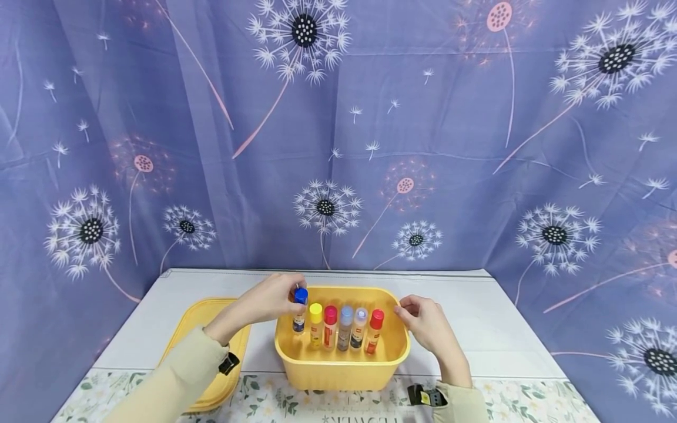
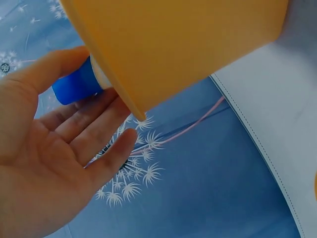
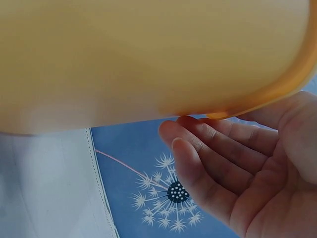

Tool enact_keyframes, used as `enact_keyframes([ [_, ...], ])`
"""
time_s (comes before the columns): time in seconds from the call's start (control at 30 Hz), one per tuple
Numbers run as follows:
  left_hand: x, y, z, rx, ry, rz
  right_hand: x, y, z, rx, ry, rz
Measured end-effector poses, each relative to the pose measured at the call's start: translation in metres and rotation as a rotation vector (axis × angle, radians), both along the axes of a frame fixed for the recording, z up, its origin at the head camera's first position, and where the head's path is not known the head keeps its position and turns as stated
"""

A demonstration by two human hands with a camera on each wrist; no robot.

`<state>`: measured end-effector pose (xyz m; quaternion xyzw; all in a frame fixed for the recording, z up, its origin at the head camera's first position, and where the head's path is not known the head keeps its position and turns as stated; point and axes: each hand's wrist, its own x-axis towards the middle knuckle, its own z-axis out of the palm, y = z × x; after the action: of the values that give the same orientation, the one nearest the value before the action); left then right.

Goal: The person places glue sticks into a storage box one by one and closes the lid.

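Note:
A yellow plastic bin (image 1: pixel 338 376) stands on the table with several small clear bottles upright inside it. My left hand (image 1: pixel 275 298) pinches the blue-capped bottle (image 1: pixel 299 311) between thumb and fingers at the bin's left end. In the left wrist view its blue cap (image 2: pixel 77 87) shows above the rim, and the bin's wall hides the rest. To its right stand bottles with yellow (image 1: pixel 315 326), dark pink (image 1: pixel 330 329), pale blue (image 1: pixel 345 329), pale lilac (image 1: pixel 359 330) and red (image 1: pixel 374 332) caps. My right hand (image 1: pixel 425 320) holds the bin's right rim, thumb inside, fingers outside.
A yellow lid (image 1: pixel 214 388) lies flat on the table left of the bin, partly under my left forearm. The white table (image 1: pixel 508 329) has a floral strip (image 1: pixel 523 399) along its front. A blue dandelion-print curtain (image 1: pixel 444 135) hangs behind and at both sides.

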<state>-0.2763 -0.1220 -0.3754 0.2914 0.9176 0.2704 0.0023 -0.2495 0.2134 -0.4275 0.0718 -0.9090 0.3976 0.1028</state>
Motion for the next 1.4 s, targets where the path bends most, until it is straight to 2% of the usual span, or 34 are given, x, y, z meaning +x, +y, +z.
enact_keyframes([
  [0.23, -0.002, 0.002, -0.001, -0.077, -0.002, -0.024, 0.000, 0.000, 0.000, 0.000, 0.001, 0.001],
  [0.53, -0.004, 0.003, -0.009, -0.103, 0.006, -0.033, -0.001, 0.001, 0.001, -0.002, -0.003, 0.006],
  [0.9, -0.004, 0.005, -0.017, -0.094, -0.019, -0.051, -0.001, 0.001, 0.001, 0.001, 0.000, 0.008],
  [1.2, 0.001, 0.006, -0.018, -0.178, 0.087, -0.064, -0.001, 0.000, 0.001, 0.003, -0.005, 0.004],
  [1.4, 0.000, 0.007, -0.021, -0.209, 0.104, -0.054, -0.001, 0.000, 0.001, 0.010, -0.003, 0.003],
])
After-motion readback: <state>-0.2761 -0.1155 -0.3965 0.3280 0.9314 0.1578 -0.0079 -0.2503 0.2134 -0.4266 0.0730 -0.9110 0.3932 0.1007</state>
